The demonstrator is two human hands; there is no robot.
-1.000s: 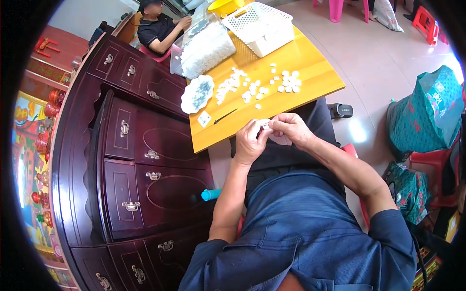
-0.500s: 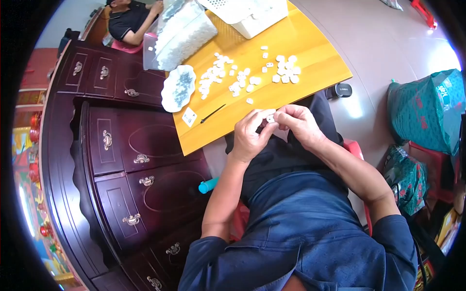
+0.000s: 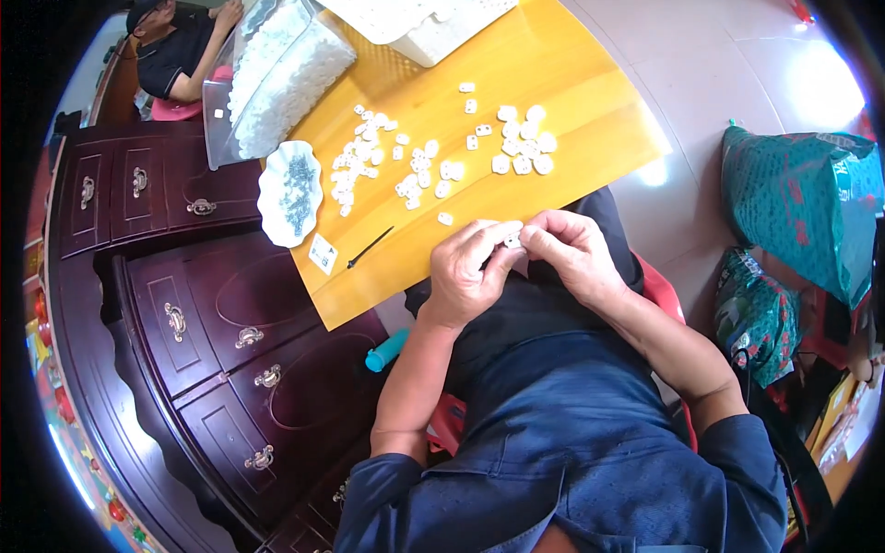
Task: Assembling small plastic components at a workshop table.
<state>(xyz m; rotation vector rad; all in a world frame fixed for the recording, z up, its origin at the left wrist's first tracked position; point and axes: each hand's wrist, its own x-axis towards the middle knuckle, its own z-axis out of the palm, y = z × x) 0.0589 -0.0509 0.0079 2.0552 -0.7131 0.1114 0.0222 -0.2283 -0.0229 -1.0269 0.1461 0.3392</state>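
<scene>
My left hand (image 3: 468, 269) and my right hand (image 3: 573, 254) meet at the near edge of a yellow wooden table (image 3: 590, 147), both pinching one small white plastic piece (image 3: 513, 240) between the fingertips. Several more small white pieces (image 3: 424, 166) lie scattered over the tabletop, with a tighter cluster (image 3: 521, 147) to the right. A white scalloped dish (image 3: 289, 192) holding tiny dark metal parts sits at the table's left edge. A thin black tool (image 3: 371, 247) lies beside a small white card (image 3: 323, 253).
A clear bag of white pieces (image 3: 277, 74) and a white basket (image 3: 415, 23) sit at the table's far side. A dark red wooden cabinet (image 3: 184, 304) stands left. Another person (image 3: 175, 51) sits beyond. Green bags (image 3: 802, 212) rest on the floor at right. A blue cylinder (image 3: 385, 350) lies below the table.
The view has tipped down and closer, so the table and hands sit larger and lower in the picture. Both hands stay together on the small white piece at the table's edge.
</scene>
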